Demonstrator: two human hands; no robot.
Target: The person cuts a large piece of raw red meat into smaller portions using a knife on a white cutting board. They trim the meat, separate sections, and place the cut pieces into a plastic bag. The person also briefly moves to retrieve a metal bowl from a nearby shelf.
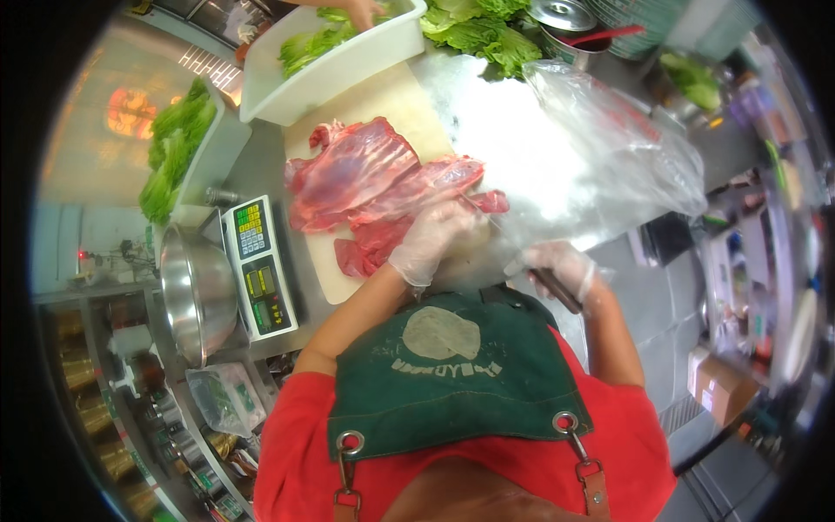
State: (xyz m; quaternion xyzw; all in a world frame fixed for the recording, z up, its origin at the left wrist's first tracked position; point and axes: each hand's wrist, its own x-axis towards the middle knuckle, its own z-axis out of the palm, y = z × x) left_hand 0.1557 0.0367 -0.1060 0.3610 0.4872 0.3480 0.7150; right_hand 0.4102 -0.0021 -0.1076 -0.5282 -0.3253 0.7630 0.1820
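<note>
Large slabs of raw red meat [365, 169] lie on a cream cutting board [321, 271] before me. My left hand [437, 238], in a clear plastic glove, rests on the near right part of the meat with its fingers curled onto it. In my right hand [561, 267], gloved too, is a knife [556, 290] held by its brown handle. Its thin blade slants up and left toward a small strip of meat [490, 201] just past my left fingertips. Blur and glare hide whether the blade touches the meat.
Left of the board stand a digital scale [261, 267] and a steel bowl [199, 293]. A white tub [339, 81] overlaps the board's far end, with another person's hand [362, 13] over its greens. Lettuce [483, 36], a pot [577, 55] and a plastic bag [613, 143] lie right.
</note>
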